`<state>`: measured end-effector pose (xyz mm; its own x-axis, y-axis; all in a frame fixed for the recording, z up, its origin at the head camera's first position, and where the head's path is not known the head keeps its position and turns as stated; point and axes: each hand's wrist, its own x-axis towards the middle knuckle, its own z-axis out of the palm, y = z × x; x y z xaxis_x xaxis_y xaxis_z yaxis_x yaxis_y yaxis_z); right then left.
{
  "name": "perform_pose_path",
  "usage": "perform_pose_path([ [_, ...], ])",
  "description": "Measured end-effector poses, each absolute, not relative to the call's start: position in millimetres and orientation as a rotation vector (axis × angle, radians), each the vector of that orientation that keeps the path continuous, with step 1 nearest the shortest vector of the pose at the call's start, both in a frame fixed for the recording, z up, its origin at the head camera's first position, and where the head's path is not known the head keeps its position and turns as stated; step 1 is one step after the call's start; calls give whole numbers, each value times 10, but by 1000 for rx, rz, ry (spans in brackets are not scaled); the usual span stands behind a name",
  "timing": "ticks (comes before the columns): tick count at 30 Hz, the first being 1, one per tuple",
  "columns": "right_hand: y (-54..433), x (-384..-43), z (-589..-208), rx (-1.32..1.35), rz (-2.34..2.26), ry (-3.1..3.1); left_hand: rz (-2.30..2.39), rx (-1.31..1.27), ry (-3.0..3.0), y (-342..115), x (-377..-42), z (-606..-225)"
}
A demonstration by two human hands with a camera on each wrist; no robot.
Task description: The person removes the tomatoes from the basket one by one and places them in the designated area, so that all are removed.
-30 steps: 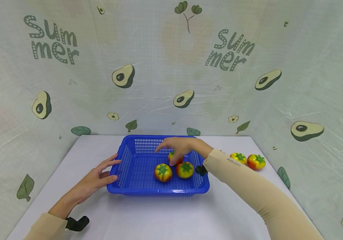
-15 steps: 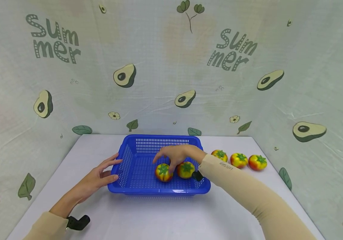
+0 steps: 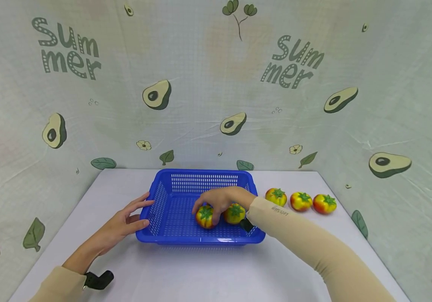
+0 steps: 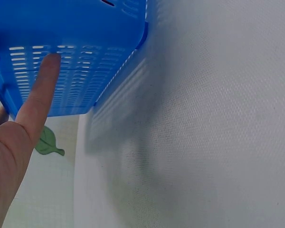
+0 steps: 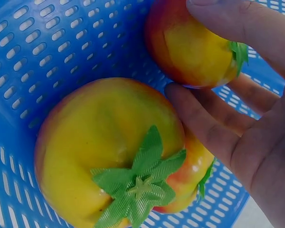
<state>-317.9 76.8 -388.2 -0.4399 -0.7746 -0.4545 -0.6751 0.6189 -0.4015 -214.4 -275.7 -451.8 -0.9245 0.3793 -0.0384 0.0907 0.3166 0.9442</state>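
A blue plastic basket (image 3: pixel 181 240) holds yellow-and-red toy tomatoes with green leaf caps. Inside it, my right hand (image 3: pixel 217 200) grips the left toy tomato (image 3: pixel 204 217), thumb on one side and fingers on the other. Beside that hand lies a second toy tomato (image 3: pixel 234 214). In the right wrist view, the gripped tomato (image 5: pixel 194 47) is at the top, and a large tomato (image 5: pixel 99 128) partly covers another tomato (image 5: pixel 187 175). My left hand (image 3: pixel 119 224) holds the basket's left side, fingers over the rim; one digit lies along the slotted wall (image 4: pixel 76 80) in the left wrist view.
Three more toy tomatoes stand in a row right of the basket: a near one (image 3: pixel 276 197), a middle one (image 3: pixel 300 201) and a far-right one (image 3: pixel 324 204). The white table (image 3: pixel 208 272) ends at a printed cloth backdrop (image 3: pixel 197 147).
My right hand has moved from the back tomato forward and down onto the left tomato, and its fingers have closed round it. My left hand stays at the basket's left side.
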Motion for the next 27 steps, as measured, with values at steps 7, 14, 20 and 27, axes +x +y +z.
perform_pose_path([
  [7, 748, -3166, -3893, -1107, -195, 2236, 1658, 427, 2314, -2749, -2146, -4517],
  [14, 767, -3137, -3830, -1153, -182, 2238, 1664, 429, 2307, -2748, -2145, -4513],
  [20, 803, -3100, -3732, -1206, -195, 2240, 1658, 433, 2315, -2746, -2141, -4514],
  [27, 853, -3079, -3646, -1247, -222, 2250, 1653, 437, 2323, -2748, -2141, -4523],
])
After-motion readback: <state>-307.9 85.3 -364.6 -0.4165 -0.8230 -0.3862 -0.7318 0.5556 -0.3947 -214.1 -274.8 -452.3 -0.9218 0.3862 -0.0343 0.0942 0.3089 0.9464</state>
